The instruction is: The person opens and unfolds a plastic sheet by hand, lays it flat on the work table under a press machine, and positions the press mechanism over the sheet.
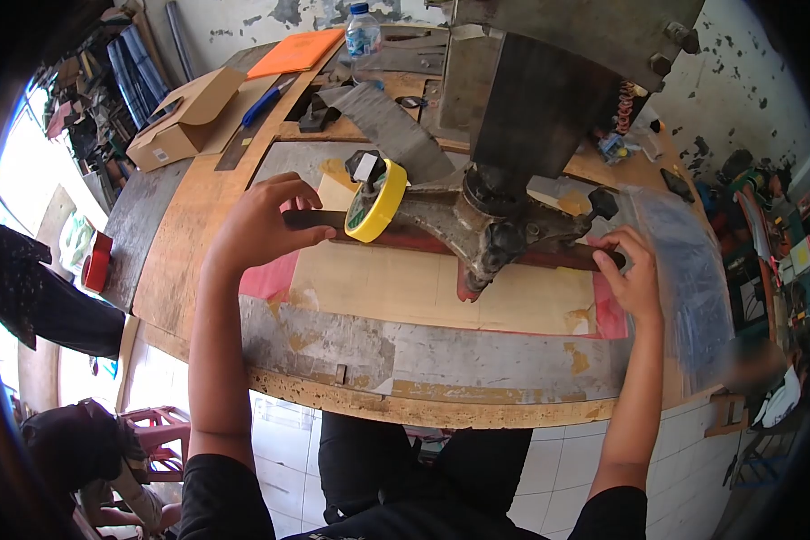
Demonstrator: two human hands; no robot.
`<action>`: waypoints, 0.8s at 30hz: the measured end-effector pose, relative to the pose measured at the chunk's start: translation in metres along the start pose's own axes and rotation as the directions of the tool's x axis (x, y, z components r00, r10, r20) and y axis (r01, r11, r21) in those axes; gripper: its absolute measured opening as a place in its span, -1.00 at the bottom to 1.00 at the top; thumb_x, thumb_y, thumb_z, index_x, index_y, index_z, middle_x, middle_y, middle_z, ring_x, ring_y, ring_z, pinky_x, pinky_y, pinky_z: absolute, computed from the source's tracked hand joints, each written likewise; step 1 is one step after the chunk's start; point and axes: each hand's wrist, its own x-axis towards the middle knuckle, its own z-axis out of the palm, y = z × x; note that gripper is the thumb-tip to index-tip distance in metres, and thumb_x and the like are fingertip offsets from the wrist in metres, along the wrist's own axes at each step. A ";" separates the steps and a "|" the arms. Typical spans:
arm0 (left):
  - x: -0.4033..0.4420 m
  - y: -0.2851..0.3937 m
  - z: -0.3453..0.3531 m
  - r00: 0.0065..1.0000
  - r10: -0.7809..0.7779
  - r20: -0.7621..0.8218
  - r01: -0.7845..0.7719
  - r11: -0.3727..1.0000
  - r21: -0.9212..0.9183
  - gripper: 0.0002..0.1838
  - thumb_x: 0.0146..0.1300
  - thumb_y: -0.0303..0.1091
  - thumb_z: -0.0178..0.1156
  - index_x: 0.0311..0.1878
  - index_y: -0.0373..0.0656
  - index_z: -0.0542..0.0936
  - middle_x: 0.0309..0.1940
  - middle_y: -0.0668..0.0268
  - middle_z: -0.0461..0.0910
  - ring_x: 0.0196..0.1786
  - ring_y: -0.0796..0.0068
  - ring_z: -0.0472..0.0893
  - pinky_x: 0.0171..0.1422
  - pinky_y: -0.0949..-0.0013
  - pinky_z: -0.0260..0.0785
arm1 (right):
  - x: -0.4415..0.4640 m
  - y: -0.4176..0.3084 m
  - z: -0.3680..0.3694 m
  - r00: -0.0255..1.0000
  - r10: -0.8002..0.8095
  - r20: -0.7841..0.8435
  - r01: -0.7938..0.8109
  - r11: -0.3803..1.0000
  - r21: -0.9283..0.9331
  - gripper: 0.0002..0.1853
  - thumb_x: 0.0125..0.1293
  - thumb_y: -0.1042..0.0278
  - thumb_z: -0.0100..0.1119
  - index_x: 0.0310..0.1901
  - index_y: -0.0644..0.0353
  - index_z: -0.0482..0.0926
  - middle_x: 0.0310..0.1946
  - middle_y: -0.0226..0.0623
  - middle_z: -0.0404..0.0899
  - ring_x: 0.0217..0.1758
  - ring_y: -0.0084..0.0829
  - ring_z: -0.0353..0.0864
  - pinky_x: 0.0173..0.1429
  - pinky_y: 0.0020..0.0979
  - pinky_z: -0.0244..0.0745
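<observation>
A dark, long bar (562, 256) runs crosswise under the metal bracket (441, 211) of a press-like machine (540, 103). My left hand (265, 223) is closed around the bar's left end, thumb at the near side and fingers over the far side. At the right end, my right hand (632, 270) pinches the bar between thumb and fingers. A yellow tape roll (385, 205) hangs on a black knob at the bracket's left. Below the bar lies a tan sheet (423, 292), with red-pink material (612, 310) showing at its edges.
Clear plastic sheets (684, 288) lie at the table's right. Behind are a cardboard box (184, 117), a blue cutter (265, 103), an orange folder (295, 52) and a water bottle (363, 40). Another person (90, 450) is low at left, near a red stool (157, 432).
</observation>
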 end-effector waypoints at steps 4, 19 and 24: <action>0.000 0.003 0.000 1.000 -0.005 0.014 0.004 1.000 0.021 -0.49 0.13 0.05 0.68 -0.12 -0.20 0.78 -0.17 0.23 0.77 -0.08 0.24 0.76 0.06 0.20 0.60 | 0.000 -0.003 0.001 1.000 0.008 -0.002 -0.008 1.000 0.007 -0.84 0.35 0.51 0.48 -0.15 0.36 0.68 -0.22 -0.17 0.66 -0.15 -0.23 0.70 0.00 -0.32 0.59; 0.006 -0.010 0.011 0.985 -0.068 -0.158 0.048 0.990 -0.129 -0.63 0.65 -0.20 0.15 -0.02 -0.33 0.79 -0.11 0.09 0.78 0.00 0.17 0.76 0.16 0.15 0.58 | 0.000 0.001 0.003 1.000 0.006 -0.006 -0.006 1.000 0.020 -0.85 0.37 0.49 0.48 -0.16 0.34 0.69 -0.22 -0.17 0.66 -0.14 -0.22 0.68 -0.02 -0.31 0.57; 0.044 -0.053 0.009 0.981 -0.195 -0.023 0.184 0.954 -0.239 -0.63 0.64 -0.29 0.08 0.02 -0.37 0.79 -0.08 0.08 0.83 -0.01 0.23 0.80 0.20 0.17 0.62 | -0.002 0.004 0.006 1.000 0.017 -0.024 -0.016 0.999 0.049 -0.86 0.37 0.47 0.48 -0.17 0.32 0.70 -0.22 -0.19 0.67 -0.14 -0.23 0.68 -0.03 -0.32 0.56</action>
